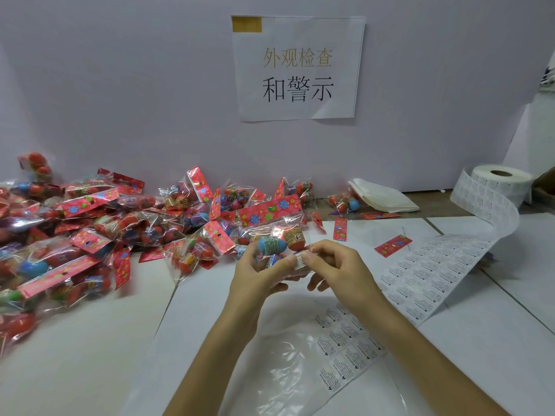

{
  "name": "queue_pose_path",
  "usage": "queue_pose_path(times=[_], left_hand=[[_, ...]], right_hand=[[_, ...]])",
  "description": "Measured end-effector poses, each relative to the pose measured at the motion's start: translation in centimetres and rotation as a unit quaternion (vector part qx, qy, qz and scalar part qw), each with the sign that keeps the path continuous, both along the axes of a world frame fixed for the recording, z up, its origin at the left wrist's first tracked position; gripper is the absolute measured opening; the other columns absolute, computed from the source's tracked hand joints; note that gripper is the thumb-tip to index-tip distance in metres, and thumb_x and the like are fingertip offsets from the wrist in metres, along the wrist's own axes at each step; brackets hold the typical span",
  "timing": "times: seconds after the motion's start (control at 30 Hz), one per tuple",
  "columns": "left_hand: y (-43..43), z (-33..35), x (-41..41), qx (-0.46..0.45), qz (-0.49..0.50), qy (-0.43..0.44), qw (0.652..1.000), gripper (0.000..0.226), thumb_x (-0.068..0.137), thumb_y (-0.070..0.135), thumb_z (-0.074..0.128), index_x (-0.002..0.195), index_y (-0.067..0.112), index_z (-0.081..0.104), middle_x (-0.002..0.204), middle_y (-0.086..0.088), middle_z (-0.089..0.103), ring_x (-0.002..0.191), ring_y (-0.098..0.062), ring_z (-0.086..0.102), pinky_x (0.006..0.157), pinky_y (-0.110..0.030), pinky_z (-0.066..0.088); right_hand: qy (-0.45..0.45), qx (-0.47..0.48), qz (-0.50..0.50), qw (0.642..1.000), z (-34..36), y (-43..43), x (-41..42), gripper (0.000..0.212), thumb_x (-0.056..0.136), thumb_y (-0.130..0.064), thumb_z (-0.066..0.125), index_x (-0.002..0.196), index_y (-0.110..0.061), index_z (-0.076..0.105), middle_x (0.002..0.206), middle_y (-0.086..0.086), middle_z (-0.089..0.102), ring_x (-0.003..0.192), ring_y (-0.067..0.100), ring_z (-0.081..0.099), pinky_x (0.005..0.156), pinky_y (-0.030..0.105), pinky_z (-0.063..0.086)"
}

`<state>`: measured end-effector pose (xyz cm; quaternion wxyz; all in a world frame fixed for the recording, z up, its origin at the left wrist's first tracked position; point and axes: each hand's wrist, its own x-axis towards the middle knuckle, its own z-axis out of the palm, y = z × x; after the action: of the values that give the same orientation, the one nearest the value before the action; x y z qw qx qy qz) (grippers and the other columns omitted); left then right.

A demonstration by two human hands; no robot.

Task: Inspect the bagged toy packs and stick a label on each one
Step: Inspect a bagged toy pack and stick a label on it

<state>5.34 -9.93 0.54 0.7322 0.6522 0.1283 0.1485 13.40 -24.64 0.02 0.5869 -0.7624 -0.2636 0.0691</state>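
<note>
White worktop [75,370] lies open between heaped red-carded toy packs [75,223] and the paper label strip [435,280]. Left hand [258,274] and right hand [336,265] pinch a clear bag of blue and red eggs [280,240].

Glossy, crinkly clear plastic bags the toy pack [280,240] in my left grip [255,273]; to its right lies a matt paper label sheet [420,283].

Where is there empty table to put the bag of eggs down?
For the held pack, bare table lies near-left, between the pile of packs and the left forearm, and far right beyond the label strip. The pile crowds the left; the strip and a clear sheet cover the middle.
</note>
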Motion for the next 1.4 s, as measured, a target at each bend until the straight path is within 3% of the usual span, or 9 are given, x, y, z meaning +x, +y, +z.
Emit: queue_pose_path(times=[0.17,0.5,0.83,0.97,1.1,1.23,1.4], left_hand=[[0.25,-0.23,0.15,0.004,0.007,0.002,1.000,0.038,0.090,0.020,0.075,0.125,0.020,0.060,0.108,-0.009,0.076,0.092,-0.024,0.076,0.078,-0.033,0.056],[0.18,-0.34,0.34,0.037,0.029,-0.003,0.999,0.051,0.082,0.027,0.082,0.127,0.022,0.060,0.109,-0.008,0.075,0.094,-0.022,0.075,0.073,-0.027,0.058],[0.41,-0.42,0.15,-0.037,-0.022,0.001,0.999,0.040,0.089,0.020,0.075,0.127,0.023,0.061,0.106,-0.010,0.077,0.095,-0.022,0.075,0.079,-0.033,0.053],[0.56,-0.44,0.16,-0.077,-0.043,0.000,0.996,0.053,0.078,0.026,0.083,0.126,0.022,0.061,0.109,-0.013,0.076,0.096,-0.023,0.075,0.083,-0.035,0.052],[0.31,-0.60,0.44,-0.016,0.009,-0.002,1.000,0.049,0.081,0.031,0.080,0.123,0.033,0.054,0.105,-0.009,0.077,0.091,-0.020,0.076,0.078,-0.031,0.056],[0.22,-0.59,0.52,0.024,0.021,0.003,0.999,0.081,0.070,0.045,0.082,0.140,0.028,0.045,0.122,-0.010,0.070,0.097,-0.020,0.075,0.081,-0.030,0.061],[0.12,-0.45,0.44,0.030,0.009,-0.004,1.000,0.080,0.074,0.032,0.088,0.141,0.027,0.045,0.118,-0.010,0.072,0.097,-0.024,0.075,0.086,-0.036,0.062]], right_hand=[[0.029,0.014,0.015,0.999,0.42,-0.10,-0.20,0.015,0.102,-0.024,0.057,0.096,-0.020,0.070,0.082,-0.005,0.075,0.067,0.022,0.074,0.066,0.029,0.057],[0.014,0.002,0.002,1.000,0.25,0.11,-0.30,0.014,0.096,-0.038,0.066,0.098,-0.025,0.069,0.080,-0.007,0.076,0.067,0.018,0.074,0.064,0.027,0.058],[0.069,0.058,0.026,0.996,0.96,-0.15,-0.50,0.016,0.100,-0.024,0.061,0.093,-0.012,0.068,0.084,0.006,0.076,0.069,0.026,0.075,0.072,0.034,0.055],[0.062,0.061,0.024,0.996,1.05,-0.16,-0.60,0.014,0.100,-0.023,0.062,0.093,-0.012,0.068,0.085,0.006,0.075,0.070,0.028,0.075,0.077,0.040,0.058],[0.048,0.041,0.015,0.998,0.83,-0.06,-0.55,0.013,0.100,-0.027,0.062,0.100,-0.016,0.069,0.086,0.002,0.076,0.070,0.024,0.075,0.073,0.036,0.057],[0.014,0.012,0.004,1.000,0.43,0.03,-0.48,0.019,0.095,-0.037,0.067,0.107,-0.021,0.067,0.082,-0.003,0.078,0.070,0.017,0.075,0.071,0.032,0.059],[0.010,0.019,0.004,1.000,0.37,-0.21,-0.33,0.024,0.091,-0.041,0.069,0.101,-0.019,0.068,0.079,-0.001,0.077,0.070,0.018,0.075,0.075,0.036,0.063]])
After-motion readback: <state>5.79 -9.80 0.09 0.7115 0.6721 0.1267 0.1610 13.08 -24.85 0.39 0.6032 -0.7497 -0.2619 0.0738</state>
